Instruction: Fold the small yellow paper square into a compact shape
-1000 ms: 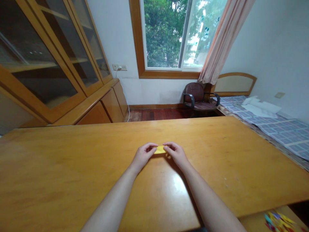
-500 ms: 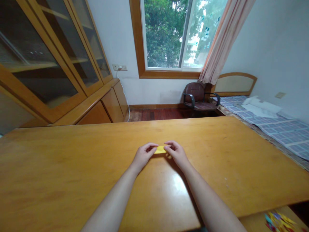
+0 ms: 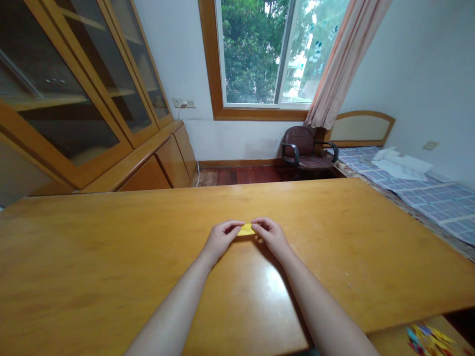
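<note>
A small flat yellow piece (image 3: pixel 246 230), which looks like folded paper, is held just over the middle of the wooden table (image 3: pixel 111 257). My left hand (image 3: pixel 221 237) pinches its left end between thumb and fingers. At the right end, the thumb and fingers of my right hand (image 3: pixel 272 234) close on it in the same way. The fingertips of both hands nearly meet behind the piece and cover its ends. Its exact material is too small to tell.
Several small colourful pieces (image 3: pixel 430 340), mostly yellow, lie on a lower surface at the bottom right. Beyond the table stand a brown armchair (image 3: pixel 300 146) and a glass-door cabinet (image 3: pixel 122 138). A bed with a checked cover (image 3: pixel 419 193) runs along the right.
The fingertips of both hands have drawn very slightly closer together over the yellow piece. Otherwise the hands and the piece stay in place.
</note>
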{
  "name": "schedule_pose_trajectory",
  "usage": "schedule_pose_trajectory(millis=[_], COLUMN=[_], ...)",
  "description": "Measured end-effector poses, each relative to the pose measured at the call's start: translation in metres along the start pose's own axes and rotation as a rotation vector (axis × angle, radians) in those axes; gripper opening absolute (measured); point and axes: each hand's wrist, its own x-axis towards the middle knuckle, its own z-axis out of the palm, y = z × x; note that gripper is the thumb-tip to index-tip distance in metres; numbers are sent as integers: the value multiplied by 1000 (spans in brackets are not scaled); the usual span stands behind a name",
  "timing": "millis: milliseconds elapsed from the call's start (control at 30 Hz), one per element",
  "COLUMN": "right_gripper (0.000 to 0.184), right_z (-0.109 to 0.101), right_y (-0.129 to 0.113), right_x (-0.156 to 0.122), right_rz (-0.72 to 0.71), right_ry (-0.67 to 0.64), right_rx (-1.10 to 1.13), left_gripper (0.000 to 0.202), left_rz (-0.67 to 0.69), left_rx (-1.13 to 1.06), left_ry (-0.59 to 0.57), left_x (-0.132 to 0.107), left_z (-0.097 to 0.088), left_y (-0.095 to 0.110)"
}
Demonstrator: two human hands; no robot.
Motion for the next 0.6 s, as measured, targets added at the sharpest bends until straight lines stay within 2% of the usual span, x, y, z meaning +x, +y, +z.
schedule_pose_trajectory(millis=[433, 600], right_gripper=[22, 19], right_z=[-1, 1], right_y=[4, 3], right_x=[0, -2], right_rz=[-25, -62], right_ry=[18, -26], right_rx=[-48, -107], left_gripper=[20, 17], left_rz=[4, 1], left_rx=[5, 23], left_ry=[-13, -20], left_x=[0, 0], left_z=[1, 2], left_y=[-3, -4])
